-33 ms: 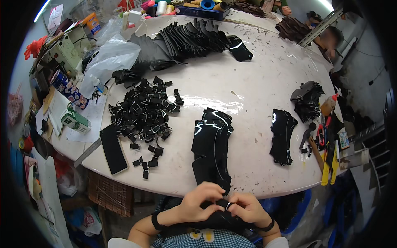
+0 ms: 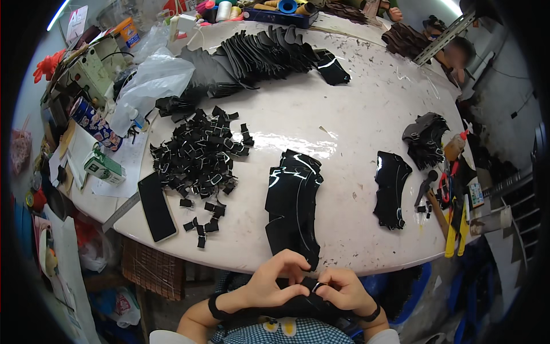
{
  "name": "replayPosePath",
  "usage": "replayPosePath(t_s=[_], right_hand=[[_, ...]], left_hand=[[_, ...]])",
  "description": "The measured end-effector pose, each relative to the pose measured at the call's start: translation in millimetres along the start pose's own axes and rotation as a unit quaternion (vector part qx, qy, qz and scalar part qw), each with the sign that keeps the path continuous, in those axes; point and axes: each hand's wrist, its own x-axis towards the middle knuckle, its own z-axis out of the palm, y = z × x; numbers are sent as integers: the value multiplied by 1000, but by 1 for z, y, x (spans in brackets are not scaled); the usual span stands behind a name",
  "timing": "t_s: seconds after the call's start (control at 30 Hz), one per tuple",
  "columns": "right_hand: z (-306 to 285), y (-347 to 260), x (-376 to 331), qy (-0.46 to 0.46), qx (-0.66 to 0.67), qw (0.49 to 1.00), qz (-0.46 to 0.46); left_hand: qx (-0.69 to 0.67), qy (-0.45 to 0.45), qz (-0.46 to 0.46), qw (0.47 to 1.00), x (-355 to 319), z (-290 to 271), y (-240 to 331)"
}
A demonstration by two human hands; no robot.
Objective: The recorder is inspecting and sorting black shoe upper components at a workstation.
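loops [image 2: 197, 152] left of stack [image 2: 293, 206] | phone [image 2: 156, 206] left of both

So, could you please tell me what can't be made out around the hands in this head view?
- The small black piece between the left hand and right hand: mostly covered by the fingers, so its shape is unclear.
- A small metal ring there: too small to identify.
- The lower forearms: cut off by the bottom edge.
- The pile of small black pieces: single pieces too small to tell apart.

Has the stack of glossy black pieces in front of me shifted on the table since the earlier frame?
No. The stack of glossy black pieces lies where it did, its near end at the table edge, the same gap to the phone on its left.
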Motion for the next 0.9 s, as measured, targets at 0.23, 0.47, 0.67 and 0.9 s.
replayPosePath(t_s=[0.23,0.47,0.67,0.9], right_hand=[[2,-2,2,16,-168,985,-47],[3,-10,-1,42,-277,955,-100],[8,-5,7,57,-221,969,-94],[8,1,6,111,-183,972,-95]], left_hand=[[-290,-109,-281,908,0,-5,3],[-191,-52,-181,964,-3,-2,8],[-128,-52,-148,979,-2,-6,6],[119,52,-102,986,1,-7,12]])
